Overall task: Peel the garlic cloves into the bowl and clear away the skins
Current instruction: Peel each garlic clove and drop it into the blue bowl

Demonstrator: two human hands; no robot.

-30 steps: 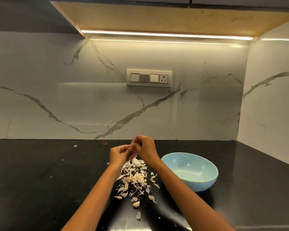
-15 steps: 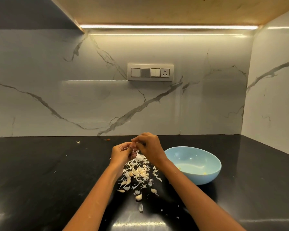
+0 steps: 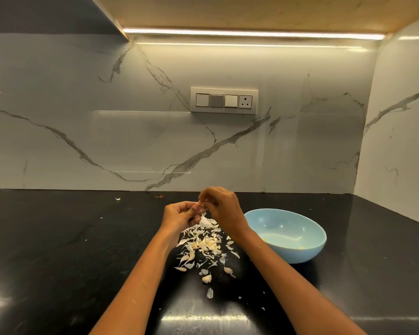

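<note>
At frame centre I see a clove (image 3: 200,210) pinched between my left hand (image 3: 179,215) and right hand (image 3: 221,207), fingers of both curled round it, above the skins (image 3: 205,243) heaped on the black counter (image 3: 58,250). The blue bowl (image 3: 298,252) sits right of centre.

both hands (image 3: 179,215) (image 3: 224,209) pinching a garlic clove (image 3: 200,210) above skins (image 3: 203,245), beside blue bowl (image 3: 298,255)
</note>
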